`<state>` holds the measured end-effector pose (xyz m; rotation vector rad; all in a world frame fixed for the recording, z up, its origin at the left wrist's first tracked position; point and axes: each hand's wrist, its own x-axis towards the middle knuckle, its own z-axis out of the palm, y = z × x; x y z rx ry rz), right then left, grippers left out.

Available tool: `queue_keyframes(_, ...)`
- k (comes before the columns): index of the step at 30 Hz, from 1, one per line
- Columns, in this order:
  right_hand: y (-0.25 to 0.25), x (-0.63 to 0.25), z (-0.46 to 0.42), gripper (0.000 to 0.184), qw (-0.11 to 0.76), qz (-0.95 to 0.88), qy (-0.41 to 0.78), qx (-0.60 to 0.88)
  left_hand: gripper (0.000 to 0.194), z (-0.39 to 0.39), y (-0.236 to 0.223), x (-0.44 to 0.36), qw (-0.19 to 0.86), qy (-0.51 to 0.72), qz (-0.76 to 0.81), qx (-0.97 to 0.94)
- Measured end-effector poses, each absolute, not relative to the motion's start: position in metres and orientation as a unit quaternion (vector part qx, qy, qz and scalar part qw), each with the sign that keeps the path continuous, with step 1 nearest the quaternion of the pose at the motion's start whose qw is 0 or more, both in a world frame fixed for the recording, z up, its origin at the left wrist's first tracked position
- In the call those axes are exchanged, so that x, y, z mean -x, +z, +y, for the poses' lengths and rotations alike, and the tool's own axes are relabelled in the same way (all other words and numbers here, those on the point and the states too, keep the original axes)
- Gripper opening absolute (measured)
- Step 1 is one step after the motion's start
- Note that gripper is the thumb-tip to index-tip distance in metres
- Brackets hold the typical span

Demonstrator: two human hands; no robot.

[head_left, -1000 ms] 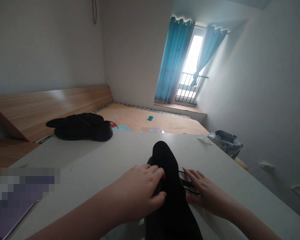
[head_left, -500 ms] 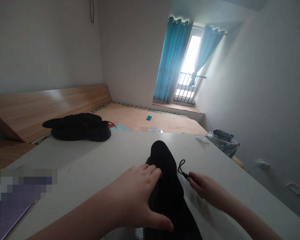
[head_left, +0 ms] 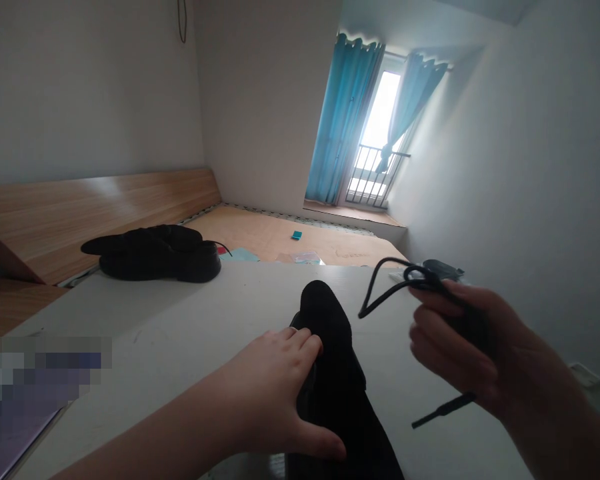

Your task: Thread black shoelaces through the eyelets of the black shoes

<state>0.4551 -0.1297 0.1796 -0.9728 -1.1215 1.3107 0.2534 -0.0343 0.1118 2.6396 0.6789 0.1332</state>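
Observation:
A black shoe [head_left: 340,407] lies on the white table in front of me, its long tongue pointing away. My left hand [head_left: 285,387] grips it from the left, fingers over the top and thumb nearer to me. Raised to the right of the shoe, my right hand [head_left: 460,347] is closed around a bundled black shoelace [head_left: 387,293]. One loop of the lace sticks out past the fingertips, and a tipped end hangs below the palm. A second black shoe [head_left: 160,257] rests at the table's far left, with a lace end trailing off it.
The white table [head_left: 180,333] spreads under the shoes. At the left edge lies a purple, partly blurred flat item [head_left: 25,427]. Beyond the table is a wooden bed board [head_left: 260,227] with small packets. A grey bag [head_left: 443,268] shows partly behind my right hand.
My right hand has risen and moved right, closer to the camera, bringing the shoelace bundle into view. My left hand and the shoe have stayed in place.

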Motion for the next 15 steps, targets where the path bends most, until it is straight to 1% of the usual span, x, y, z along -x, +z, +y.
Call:
queue_keyframes(2, 0.164, -0.443, -0.122, 0.039, 0.505, -0.518, 0.498, 0.478, 0.090, -0.034, 0.111, -0.254, 0.195, 0.055, 0.240, -0.949)
queue_keyframes(3, 0.154, -0.437, -0.118, 0.038, 0.482, -0.550, 0.439, 0.522, 0.089, -0.034, 0.111, -0.254, 0.192, 0.059, 0.238, -0.950)
queue_keyframes(6, 0.123, -0.426, -0.106, 0.026, 0.408, -0.641, 0.219, 0.612, 0.081, -0.034, 0.112, -0.255, 0.195, 0.069, 0.235, -0.950)
queue_keyframes(8, 0.108, -0.423, -0.101, 0.022, 0.342, -0.677, 0.124, 0.640, 0.077, -0.034, 0.112, -0.255, 0.199, 0.071, 0.235, -0.949)
queue_keyframes(12, 0.097, -0.423, -0.102, 0.016, 0.230, -0.710, 0.008, 0.665, 0.074, -0.035, 0.112, -0.256, 0.183, 0.071, 0.231, -0.953)
queue_keyframes(15, 0.100, -0.422, -0.106, 0.012, 0.170, -0.732, -0.031, 0.659, 0.060, -0.034, 0.116, -0.258, 0.194, 0.064, 0.235, -0.950)
